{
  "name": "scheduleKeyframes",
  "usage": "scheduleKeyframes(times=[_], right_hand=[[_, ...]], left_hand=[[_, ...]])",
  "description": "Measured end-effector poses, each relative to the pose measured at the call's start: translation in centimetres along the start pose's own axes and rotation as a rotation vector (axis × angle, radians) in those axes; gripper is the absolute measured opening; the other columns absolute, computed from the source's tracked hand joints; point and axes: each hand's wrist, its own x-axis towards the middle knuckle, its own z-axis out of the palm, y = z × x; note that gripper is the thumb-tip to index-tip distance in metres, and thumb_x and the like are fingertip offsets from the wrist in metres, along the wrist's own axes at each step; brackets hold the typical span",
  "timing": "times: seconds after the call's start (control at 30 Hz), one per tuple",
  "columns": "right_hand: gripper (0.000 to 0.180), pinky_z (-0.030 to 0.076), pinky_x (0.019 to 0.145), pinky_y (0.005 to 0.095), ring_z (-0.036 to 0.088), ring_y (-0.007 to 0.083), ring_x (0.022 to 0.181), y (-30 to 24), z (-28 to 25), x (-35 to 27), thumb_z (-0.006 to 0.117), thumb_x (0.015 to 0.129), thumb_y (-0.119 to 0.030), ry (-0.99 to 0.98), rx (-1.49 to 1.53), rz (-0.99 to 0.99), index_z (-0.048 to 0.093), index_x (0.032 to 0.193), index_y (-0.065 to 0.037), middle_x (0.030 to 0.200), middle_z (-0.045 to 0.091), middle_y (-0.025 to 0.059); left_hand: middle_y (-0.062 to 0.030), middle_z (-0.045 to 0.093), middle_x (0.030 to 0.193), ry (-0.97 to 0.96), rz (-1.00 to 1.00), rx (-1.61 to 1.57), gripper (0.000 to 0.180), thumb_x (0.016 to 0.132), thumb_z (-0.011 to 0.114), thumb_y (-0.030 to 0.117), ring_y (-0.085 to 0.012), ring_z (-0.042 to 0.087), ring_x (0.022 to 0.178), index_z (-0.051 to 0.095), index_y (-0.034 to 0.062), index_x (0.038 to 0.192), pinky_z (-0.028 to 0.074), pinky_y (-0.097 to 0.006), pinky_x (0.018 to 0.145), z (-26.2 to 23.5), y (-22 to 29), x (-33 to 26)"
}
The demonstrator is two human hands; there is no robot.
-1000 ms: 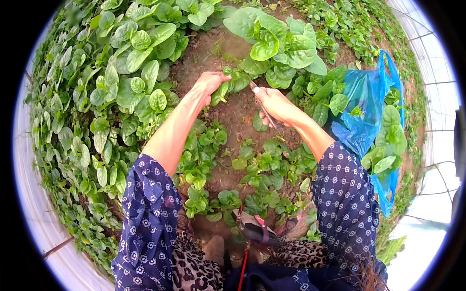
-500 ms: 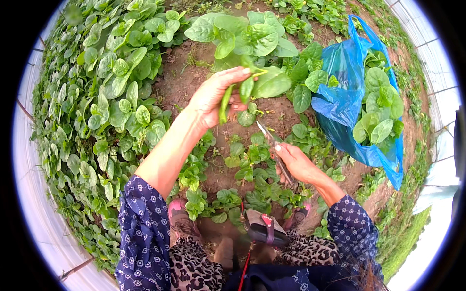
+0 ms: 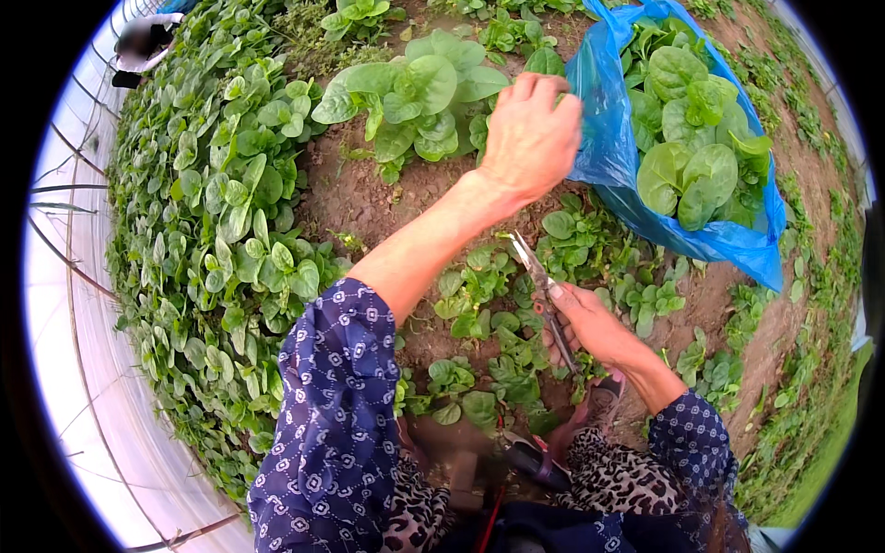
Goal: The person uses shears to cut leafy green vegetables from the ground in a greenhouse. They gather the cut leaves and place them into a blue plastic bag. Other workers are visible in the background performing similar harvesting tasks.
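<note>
The only package I see is a blue plastic bag (image 3: 710, 235) lying open on the soil at my upper right. It is thin, crumpled and shiny, and full of big green leaves (image 3: 691, 138). My left hand (image 3: 530, 138) touches its near edge.

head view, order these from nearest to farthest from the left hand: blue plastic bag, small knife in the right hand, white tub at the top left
1. Blue plastic bag: just right of the left hand, its rim at the fingers.
2. Small knife: below the hand, held in the right hand.
3. White tub: far up left, past the leafy bed.
</note>
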Motion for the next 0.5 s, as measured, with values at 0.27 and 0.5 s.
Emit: scheduleKeyframes(times=[0.27,0.5], right_hand=[[0.043,0.052,0.048,0.0297,0.062,0.0174,0.057,-2.7,0.7,4.1,0.032,0.104,-0.046,-0.090,0.005,0.040,0.046,0.113,-0.007,0.076,0.059,0.0087],[0.042,0.050,0.046,0.0308,0.060,0.0173,0.054,-9.7,3.6,12.3,0.029,0.104,-0.046,-0.250,0.088,-0.093,0.046,0.107,-0.007,0.076,0.058,0.0084]], left_hand=[[-0.0128,0.037,0.150,-0.559,-0.132,0.609,0.050,0.089,0.064,0.037,-0.0365,0.025,0.143,0.054,0.0215,0.135,0.020,-0.064,0.113,-3.1,-16.1,-6.6],[-0.0135,0.041,0.144,-0.648,-0.200,0.599,0.076,0.075,0.077,0.042,-0.0382,0.028,0.139,0.045,0.0224,0.141,0.024,-0.060,0.112,-9.0,-21.4,-9.8]])
